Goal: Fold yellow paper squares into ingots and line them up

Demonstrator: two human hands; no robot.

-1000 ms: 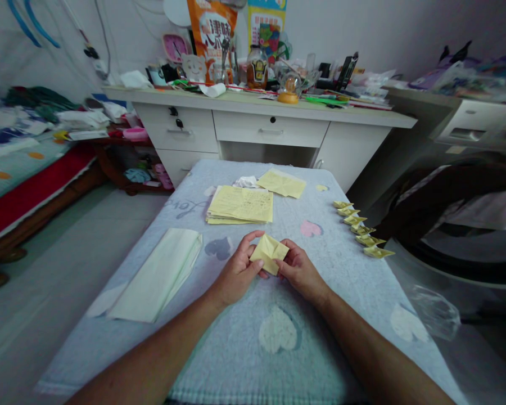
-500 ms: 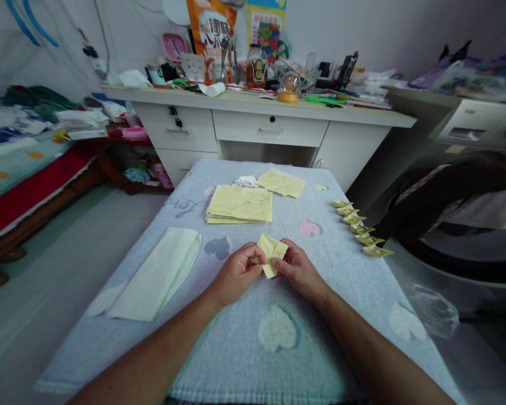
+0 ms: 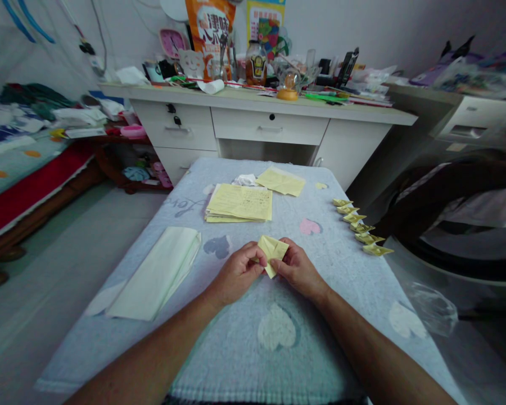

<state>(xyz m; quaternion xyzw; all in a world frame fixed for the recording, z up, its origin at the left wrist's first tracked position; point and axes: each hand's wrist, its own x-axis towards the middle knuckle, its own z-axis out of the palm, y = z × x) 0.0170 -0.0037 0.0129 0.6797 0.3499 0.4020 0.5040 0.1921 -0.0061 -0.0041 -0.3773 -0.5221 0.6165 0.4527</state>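
Observation:
A small folded piece of yellow paper (image 3: 273,247) is held between my two hands above the cloth-covered table. My left hand (image 3: 241,271) pinches its left side, thumb and index finger closed on it. On the right edge, my right hand (image 3: 300,269) grips it with the thumb pressed on the front face; the other fingers are partly hidden behind. Beyond my hands lies a stack of yellow paper sheets (image 3: 239,203), some with handwriting. Several folded yellow paper boats (image 3: 361,228) stand in a row along the table's right side.
Left of my hands lies a folded whitish cloth or paper (image 3: 158,273). Farther back are loose yellow sheets (image 3: 280,181) and a crumpled white tissue (image 3: 245,180). A cluttered white desk (image 3: 274,126) borders the far end; a washing machine (image 3: 468,126) stands at right.
The left fingers have shifted very slightly to the right over the folded paper. Both hands keep their hold, and the other things stay in place.

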